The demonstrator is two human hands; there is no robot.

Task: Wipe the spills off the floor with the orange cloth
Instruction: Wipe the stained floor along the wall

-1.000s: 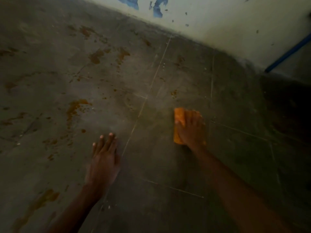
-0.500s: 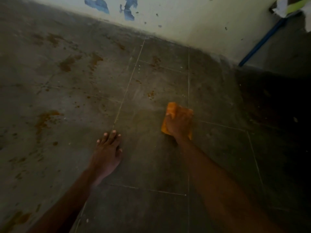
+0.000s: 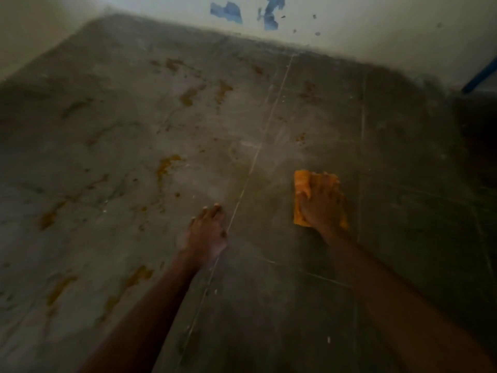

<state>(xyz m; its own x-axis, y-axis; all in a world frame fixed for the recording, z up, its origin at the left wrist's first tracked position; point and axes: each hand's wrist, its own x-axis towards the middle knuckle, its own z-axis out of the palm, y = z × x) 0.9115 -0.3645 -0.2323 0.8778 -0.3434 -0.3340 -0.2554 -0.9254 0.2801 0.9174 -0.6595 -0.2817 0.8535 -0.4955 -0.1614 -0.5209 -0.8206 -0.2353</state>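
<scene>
Two hands on the grey tiled floor (image 3: 269, 305); right hand (image 3: 320, 200), fingers spread, presses the folded orange cloth (image 3: 301, 181), long axis seemingly toward the pale wall (image 3: 376, 22); left hand (image 3: 205, 232) flat.

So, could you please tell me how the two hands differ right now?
The right hand presses on the orange cloth; the left hand rests bare on the floor. The right hand reaches farther forward than the left hand. Both lie palm down, fingers pointing ahead.

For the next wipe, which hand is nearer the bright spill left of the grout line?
Left: left hand rests below-right of the spill; right hand, on the orange cloth, sits beyond the grout line.
</scene>
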